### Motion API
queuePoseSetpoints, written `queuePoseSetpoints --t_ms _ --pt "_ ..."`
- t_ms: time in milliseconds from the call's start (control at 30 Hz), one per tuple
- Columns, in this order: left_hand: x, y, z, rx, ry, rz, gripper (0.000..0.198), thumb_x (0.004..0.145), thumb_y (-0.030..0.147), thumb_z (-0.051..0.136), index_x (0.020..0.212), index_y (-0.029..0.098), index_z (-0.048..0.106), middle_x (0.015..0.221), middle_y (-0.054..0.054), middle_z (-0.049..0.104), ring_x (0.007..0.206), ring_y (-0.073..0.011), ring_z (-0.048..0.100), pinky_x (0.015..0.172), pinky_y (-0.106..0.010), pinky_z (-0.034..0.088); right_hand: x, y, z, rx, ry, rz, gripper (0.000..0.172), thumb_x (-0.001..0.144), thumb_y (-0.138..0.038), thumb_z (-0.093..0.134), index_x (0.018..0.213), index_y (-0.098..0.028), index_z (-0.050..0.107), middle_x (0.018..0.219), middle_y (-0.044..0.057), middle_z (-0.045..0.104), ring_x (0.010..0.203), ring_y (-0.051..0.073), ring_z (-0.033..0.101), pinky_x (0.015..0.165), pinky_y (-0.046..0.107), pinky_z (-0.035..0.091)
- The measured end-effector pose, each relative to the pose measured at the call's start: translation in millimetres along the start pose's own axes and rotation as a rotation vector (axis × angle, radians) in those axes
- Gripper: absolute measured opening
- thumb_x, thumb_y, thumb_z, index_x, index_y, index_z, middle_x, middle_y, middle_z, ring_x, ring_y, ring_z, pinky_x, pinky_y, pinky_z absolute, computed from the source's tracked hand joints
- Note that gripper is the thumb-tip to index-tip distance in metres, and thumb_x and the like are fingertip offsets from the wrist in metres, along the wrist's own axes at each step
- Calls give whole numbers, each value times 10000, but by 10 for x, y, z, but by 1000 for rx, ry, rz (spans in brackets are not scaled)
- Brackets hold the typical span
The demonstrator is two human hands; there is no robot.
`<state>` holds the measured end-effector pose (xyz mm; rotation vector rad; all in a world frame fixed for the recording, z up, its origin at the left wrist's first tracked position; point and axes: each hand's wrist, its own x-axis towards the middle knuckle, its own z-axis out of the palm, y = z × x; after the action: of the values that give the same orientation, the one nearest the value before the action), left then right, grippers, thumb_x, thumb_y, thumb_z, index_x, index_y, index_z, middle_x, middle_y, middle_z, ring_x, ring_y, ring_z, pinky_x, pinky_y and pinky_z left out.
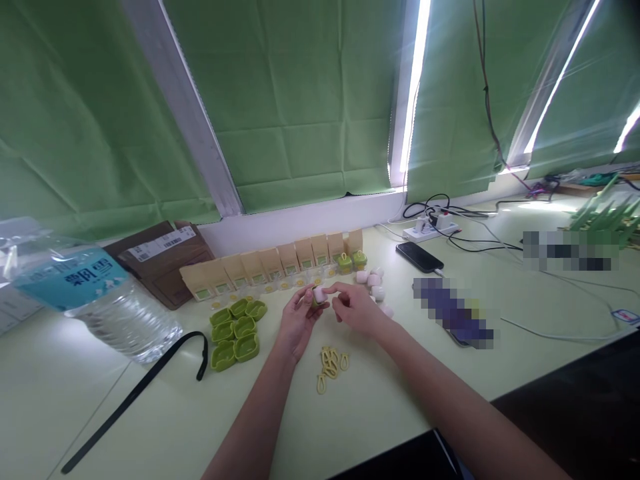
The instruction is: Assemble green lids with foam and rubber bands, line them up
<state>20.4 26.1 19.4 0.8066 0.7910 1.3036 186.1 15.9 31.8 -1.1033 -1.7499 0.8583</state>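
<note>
My left hand (301,315) is closed around a small green case with a pale pink, rounded piece (320,294) in its opening. From the right, my right hand (354,308) reaches its outstretched index finger to that piece, the other fingers loosely curled. Several similar pale pieces (378,293) lie just beyond my right hand. Left of my left hand sit several open green cases (235,331) in a cluster. Nearer to me is a small pile of yellow-green loops (331,363). Two green cases with loops on top (345,263) stand behind my hands.
A row of small kraft bags (275,262) lines the back, with small clear plastic pieces (285,285) before it. At left are a water bottle (100,293), a cardboard box (167,267) and a black strap (145,393). A phone (419,257) and power strip (431,231) lie right.
</note>
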Motion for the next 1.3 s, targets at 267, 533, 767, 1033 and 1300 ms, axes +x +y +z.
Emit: queuePoseSetpoints --t_ms 267,533,767,1033,1300 --pt "8 1 -11 -4 -10 -4 460 719 335 823 1103 152 650 945 -79 724 755 -162 705 684 -246 505 3 14 -10 -57 -18 17 332 836 -169 503 1120 -204 672 542 -46 614 450 98 480 472 201 361" --pt "-1 14 -22 3 -31 -16 473 713 332 829 1110 141 659 929 -74 724 746 -148 692 701 -254 511 -19 -30 -30 -89 -29 30 341 860 -177 482 1146 -214 665 564 -37 626 481 108 528 494 207 383" --pt "14 0 -24 -7 -30 -38 426 760 346 786 1114 146 663 940 -87 729 751 -155 695 680 -250 510 -33 -75 -38 -174 1 -39 333 893 -200 479 1154 -220 684 597 -22 636 524 123 542 534 232 394" --pt "1 43 29 -107 2 -69 316 835 318 693 1121 190 652 898 -62 713 727 -134 670 676 -240 532 -9 -104 -30 -232 113 -179 341 913 -305 551 1245 -258 613 907 17 692 656 138 576 658 276 467" --pt "-96 79 144 -87 -153 -67 326 834 352 696 1113 191 643 1008 -86 708 771 -135 658 699 -236 519 1 -63 -24 -210 15 -136 582 858 -470 647 1382 -249 523 1182 83 660 1003 229 623 888 383 491"
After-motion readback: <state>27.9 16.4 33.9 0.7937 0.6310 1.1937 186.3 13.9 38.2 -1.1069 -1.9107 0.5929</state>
